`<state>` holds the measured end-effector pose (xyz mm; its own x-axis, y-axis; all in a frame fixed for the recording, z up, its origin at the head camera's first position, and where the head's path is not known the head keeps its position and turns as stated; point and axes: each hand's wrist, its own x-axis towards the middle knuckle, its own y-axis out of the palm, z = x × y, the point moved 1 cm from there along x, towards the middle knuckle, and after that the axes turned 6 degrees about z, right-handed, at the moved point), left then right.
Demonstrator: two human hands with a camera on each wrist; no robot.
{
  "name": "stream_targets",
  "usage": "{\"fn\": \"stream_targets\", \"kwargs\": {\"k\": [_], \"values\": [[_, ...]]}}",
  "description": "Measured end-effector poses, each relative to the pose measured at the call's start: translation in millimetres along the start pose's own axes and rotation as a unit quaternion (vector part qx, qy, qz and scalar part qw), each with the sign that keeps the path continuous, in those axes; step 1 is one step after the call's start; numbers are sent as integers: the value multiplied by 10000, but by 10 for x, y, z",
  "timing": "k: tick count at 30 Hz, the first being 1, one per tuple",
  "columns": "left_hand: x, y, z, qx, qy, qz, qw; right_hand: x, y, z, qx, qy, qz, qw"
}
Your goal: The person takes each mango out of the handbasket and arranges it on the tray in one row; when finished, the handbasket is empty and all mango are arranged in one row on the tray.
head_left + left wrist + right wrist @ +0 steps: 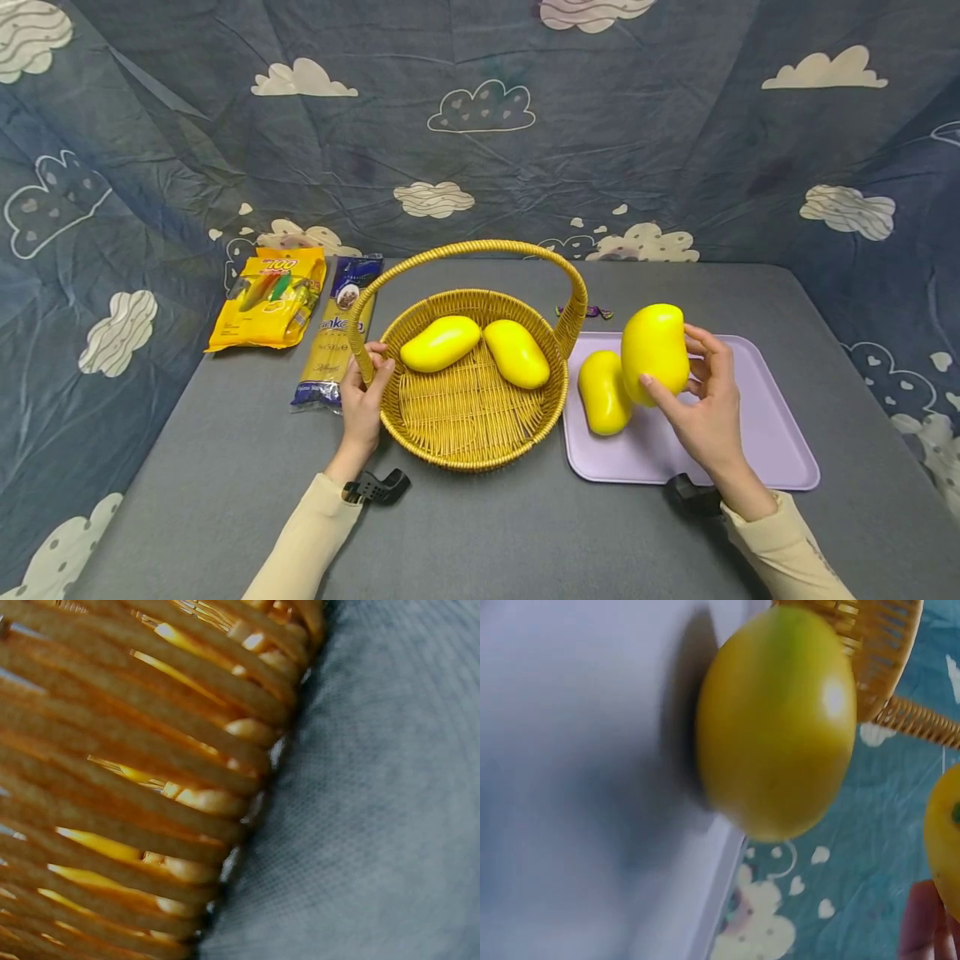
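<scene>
In the head view my right hand [712,396] holds a yellow mango [654,354] between thumb and fingers, raised over the lilac tray [772,450]. A second mango [603,393] lies on the tray's left part; the right wrist view shows this tray mango [776,724] large, with the held one [945,840] at the right edge. My left hand [363,404] grips the wicker basket [472,462] at its left side, where the handle meets the rim. Two more mangoes, one left [441,343] and one right [517,354], lie inside. Close-up basket weave [150,750] fills the left wrist view.
Left of the basket lie a blue-and-clear pasta packet [330,342] and a yellow snack bag [270,297]. A small purple wrapped sweet [592,312] sits behind the tray. The basket's tall arched handle [480,247] rises over its opening. Cloud-printed cloth [480,167] hangs behind the grey table [510,542].
</scene>
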<state>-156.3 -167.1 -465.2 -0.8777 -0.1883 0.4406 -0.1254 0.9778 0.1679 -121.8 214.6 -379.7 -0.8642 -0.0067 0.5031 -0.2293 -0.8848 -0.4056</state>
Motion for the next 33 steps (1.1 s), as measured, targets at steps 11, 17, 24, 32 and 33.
{"fn": "stream_targets", "kwargs": {"k": [11, 17, 24, 32, 33], "values": [[-3, 8, -3, -24, -4, 2, 10000, -93, -170, -708, -859, 1038, 65, 9909], [-6, 7, -21, -57, -113, -36, 9999, -191, -235, -1238, -1207, 1353, 500, 9821], [-7, 7, -20, -62, -141, -32, 9999, -192, -221, -1125, -1193, 1994, 913, 9683], [-3, 14, -18, -71, -83, -20, 9999, -145, -236, -763, -1212, 2366, 1421, 9535], [-2, 13, -17, -74, -76, -25, 9999, -146, -238, -755, -1234, 2390, 1460, 9520]]}}
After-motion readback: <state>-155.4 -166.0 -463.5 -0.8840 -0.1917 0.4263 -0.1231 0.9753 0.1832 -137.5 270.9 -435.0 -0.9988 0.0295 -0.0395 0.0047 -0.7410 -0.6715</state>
